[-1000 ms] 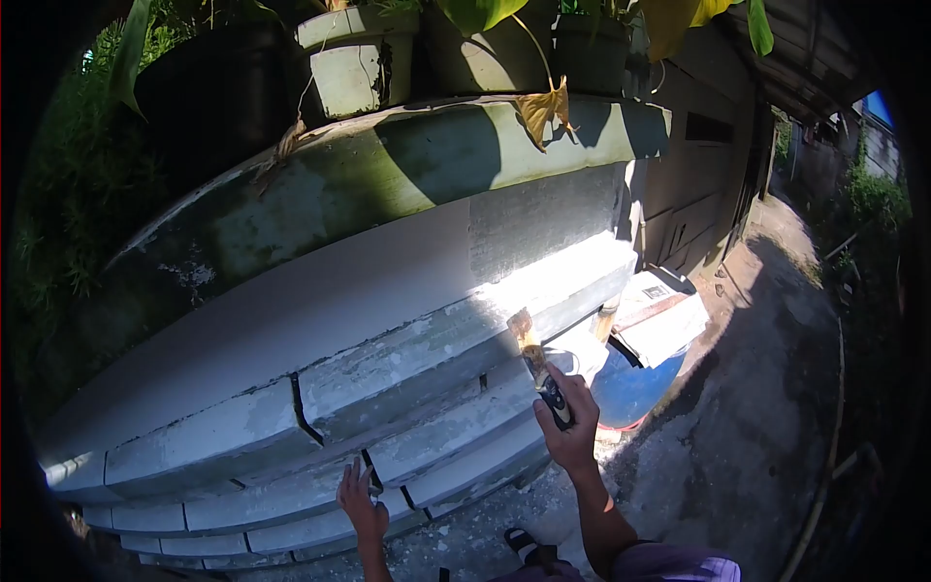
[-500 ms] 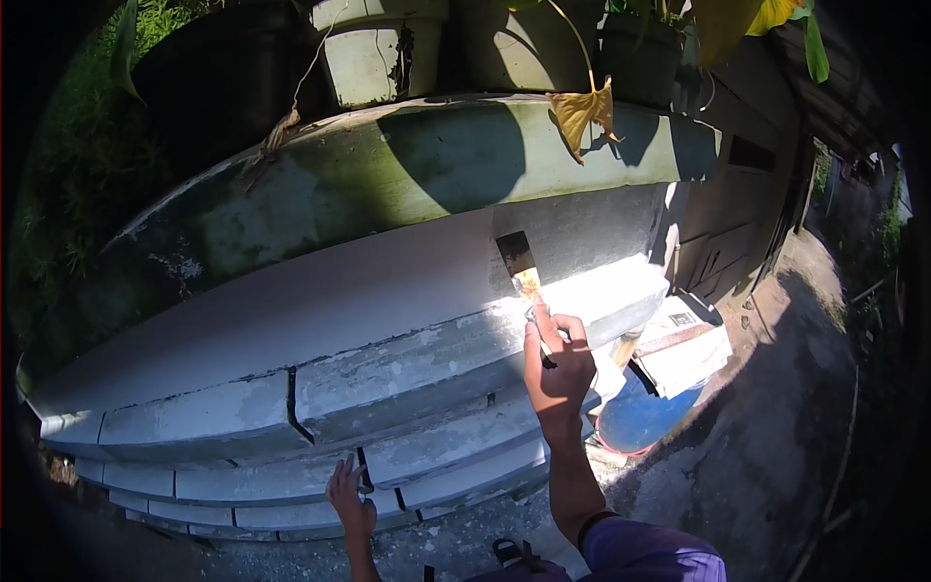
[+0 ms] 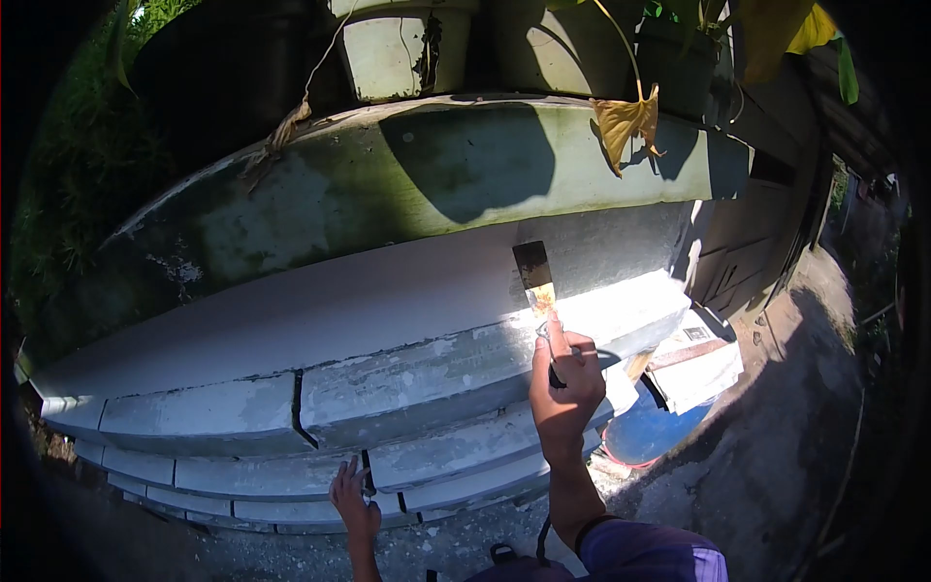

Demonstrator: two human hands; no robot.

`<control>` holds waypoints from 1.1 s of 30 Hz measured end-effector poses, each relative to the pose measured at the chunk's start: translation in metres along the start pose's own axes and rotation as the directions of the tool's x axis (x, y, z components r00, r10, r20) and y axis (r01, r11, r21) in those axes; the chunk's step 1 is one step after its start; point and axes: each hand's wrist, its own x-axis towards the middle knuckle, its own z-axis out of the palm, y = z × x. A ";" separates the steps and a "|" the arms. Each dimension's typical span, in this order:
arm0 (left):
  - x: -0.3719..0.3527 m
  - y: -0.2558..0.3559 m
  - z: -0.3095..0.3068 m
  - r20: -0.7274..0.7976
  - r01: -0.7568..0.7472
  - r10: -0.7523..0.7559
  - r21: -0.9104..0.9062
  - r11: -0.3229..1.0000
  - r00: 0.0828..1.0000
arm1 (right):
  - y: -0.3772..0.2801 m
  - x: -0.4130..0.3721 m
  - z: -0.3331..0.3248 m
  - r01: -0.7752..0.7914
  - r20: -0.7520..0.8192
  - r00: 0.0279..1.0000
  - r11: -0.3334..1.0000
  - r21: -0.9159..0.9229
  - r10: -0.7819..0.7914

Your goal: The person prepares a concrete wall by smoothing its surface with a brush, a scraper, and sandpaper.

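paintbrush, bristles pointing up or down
Up. The paintbrush stands nearly upright, bristles against the wall, above the right hand gripping its handle.

Bright sun cuts across the stepped grey concrete wall (image 3: pixel 388 378), its mouldings cracked and patchy. Above it, a moss-stained green concrete ledge (image 3: pixel 320 204) carries pale concrete plant pots (image 3: pixel 402 53), half in shadow. A dry yellow leaf (image 3: pixel 626 121) dangles at the edge. To the right are a dark panelled wooden door (image 3: pixel 747 252), a blue plastic drum (image 3: pixel 650 436) and rough concrete ground (image 3: pixel 776 466). Green grass (image 3: pixel 68 184) is at left.
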 end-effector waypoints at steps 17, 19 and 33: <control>0.001 -0.002 -0.001 0.005 -0.020 0.020 0.035 0.999 1.000 | 0.008 -0.001 0.013 0.114 -0.083 0.988 0.976 -0.187 -0.131; -0.001 -0.002 0.000 0.000 -0.020 0.020 0.024 1.000 1.000 | 0.003 0.000 0.013 0.025 -0.074 0.997 0.995 -0.098 -0.032; -0.004 -0.011 -0.006 0.053 -0.011 0.013 -0.031 0.999 0.999 | -0.029 0.047 -0.011 -0.053 -0.091 0.994 0.991 0.124 0.065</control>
